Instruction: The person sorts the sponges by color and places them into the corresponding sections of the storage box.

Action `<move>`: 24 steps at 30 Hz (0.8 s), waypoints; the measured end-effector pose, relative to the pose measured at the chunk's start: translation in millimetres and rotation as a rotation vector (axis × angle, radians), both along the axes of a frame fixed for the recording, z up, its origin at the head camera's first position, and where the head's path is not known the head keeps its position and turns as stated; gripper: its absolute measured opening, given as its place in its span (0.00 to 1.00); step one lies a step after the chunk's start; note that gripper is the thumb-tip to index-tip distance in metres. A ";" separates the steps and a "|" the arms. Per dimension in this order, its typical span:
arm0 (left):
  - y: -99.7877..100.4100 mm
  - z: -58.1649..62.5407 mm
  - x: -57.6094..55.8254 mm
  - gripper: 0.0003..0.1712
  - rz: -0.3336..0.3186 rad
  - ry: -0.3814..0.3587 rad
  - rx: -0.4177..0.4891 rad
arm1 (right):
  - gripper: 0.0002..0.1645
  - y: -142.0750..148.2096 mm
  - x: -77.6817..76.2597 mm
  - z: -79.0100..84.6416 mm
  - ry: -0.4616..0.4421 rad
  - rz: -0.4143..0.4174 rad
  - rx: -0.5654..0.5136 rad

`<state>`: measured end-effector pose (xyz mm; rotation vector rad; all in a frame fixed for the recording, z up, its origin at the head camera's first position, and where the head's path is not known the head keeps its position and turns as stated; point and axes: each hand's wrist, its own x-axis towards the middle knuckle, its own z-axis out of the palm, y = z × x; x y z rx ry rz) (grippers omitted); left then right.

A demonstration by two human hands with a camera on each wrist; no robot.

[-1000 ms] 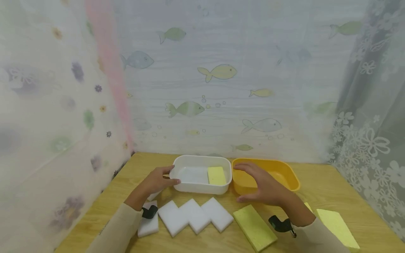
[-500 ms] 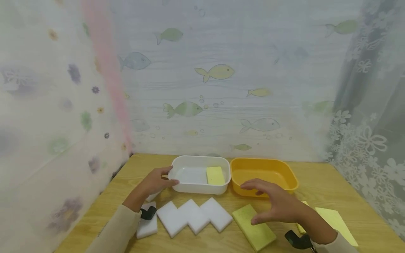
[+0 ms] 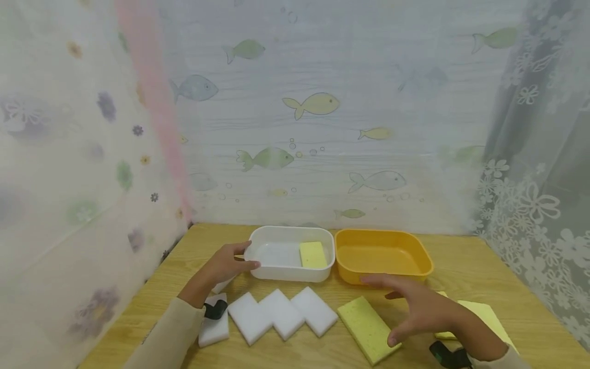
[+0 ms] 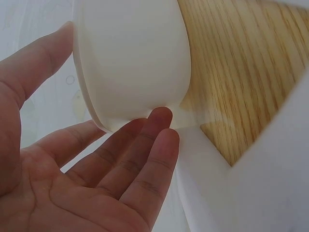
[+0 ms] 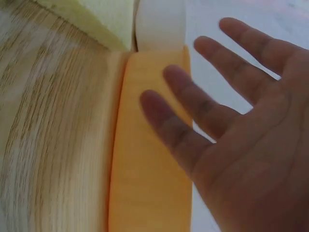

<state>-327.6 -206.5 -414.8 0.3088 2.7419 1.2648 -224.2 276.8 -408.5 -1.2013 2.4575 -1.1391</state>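
Note:
My left hand [image 3: 227, 264] spans the left end of a white plastic tub [image 3: 290, 273], its fingers nearly straight. In the left wrist view the thumb tip meets the rim and the other fingertips touch the tub's wall. A yellow sponge [image 3: 313, 254] lies inside the tub at its right end. My right hand [image 3: 426, 310] hovers with spread fingers and nothing in its grasp, in front of an orange tub [image 3: 382, 270]. Its thumb overlaps the right edge of a larger yellow sponge [image 3: 366, 328] on the table.
White sponge pads [image 3: 281, 315] lie in a row along the front, with another white pad [image 3: 214, 328] under the left forearm. More yellow sponge pieces [image 3: 486, 318] lie at the right, partly behind the right wrist. A patterned curtain [image 3: 299, 128] hangs behind the wooden table [image 3: 454, 261].
My right hand has drawn back from over the orange tub, moving right and toward the front. The left hand keeps its place at the white tub.

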 end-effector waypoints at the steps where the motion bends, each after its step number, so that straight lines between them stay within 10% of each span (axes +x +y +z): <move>1: 0.1 0.1 0.3 0.54 0.001 -0.001 -0.005 | 0.60 2.0 -0.1 -1.1 -0.027 0.011 0.018; 13: 0.7 -2.9 -0.9 0.54 -0.005 -0.019 0.008 | 0.63 10.3 -2.2 -9.7 -0.232 0.032 0.155; 24: -1.2 -1.7 -3.3 0.56 -0.011 -0.019 -0.001 | 0.68 10.5 -0.1 -3.7 -0.159 0.139 0.146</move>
